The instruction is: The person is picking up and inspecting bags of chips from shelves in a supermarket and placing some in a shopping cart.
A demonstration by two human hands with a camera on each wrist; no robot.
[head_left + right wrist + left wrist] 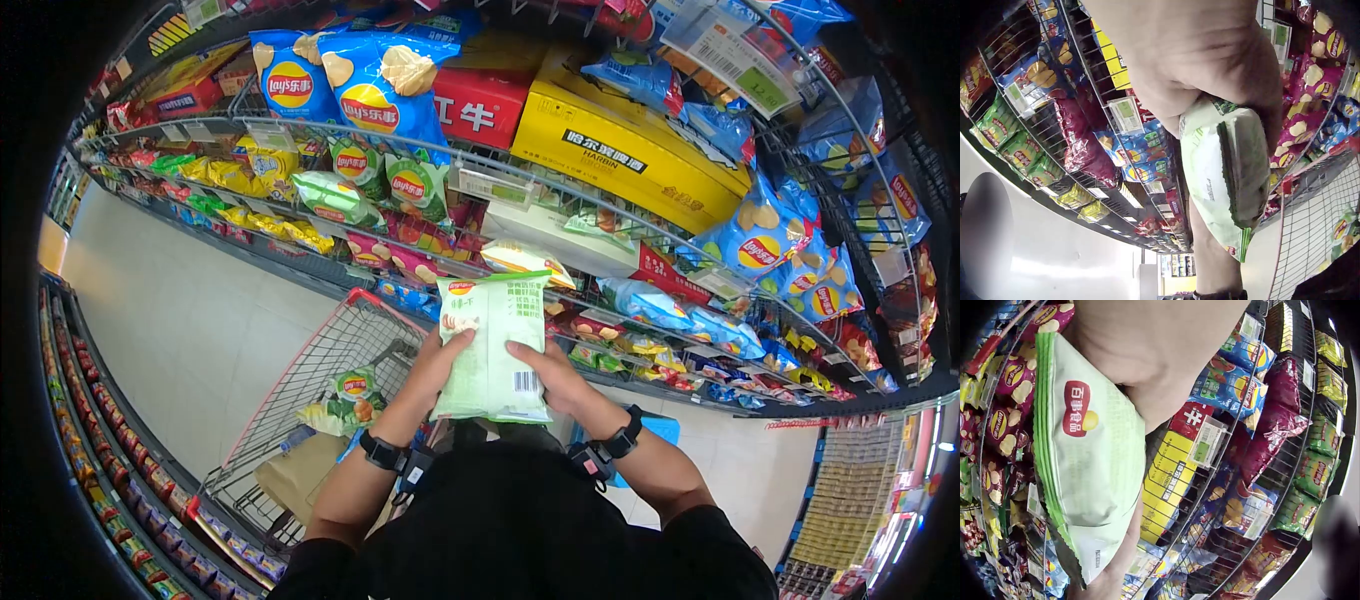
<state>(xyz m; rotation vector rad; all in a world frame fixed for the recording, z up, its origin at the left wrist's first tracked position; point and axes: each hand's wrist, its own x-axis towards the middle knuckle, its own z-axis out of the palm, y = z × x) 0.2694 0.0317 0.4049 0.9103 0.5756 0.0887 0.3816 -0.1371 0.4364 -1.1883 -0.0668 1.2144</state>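
A pale green chip bag (495,350) is held upright in front of the chest, its printed back with barcode facing me. My left hand (430,368) grips its left side and my right hand (558,380) its right side. Both thumbs lie on the near face, while the other fingers are hidden behind the bag. The left wrist view shows the green-edged bottom of the chip bag (1094,475) under the left hand (1141,356). From the right wrist, the crimped end of the same bag (1204,162) sticks out below the right hand (1210,56).
A wire shopping cart (320,350) stands at the left, with a green chip bag (355,385) and a brown package (300,475) in it. Ahead run shelves of chip bags, with a yellow Harbin box (630,150) on top. Another shelf row (105,440) lines the far left.
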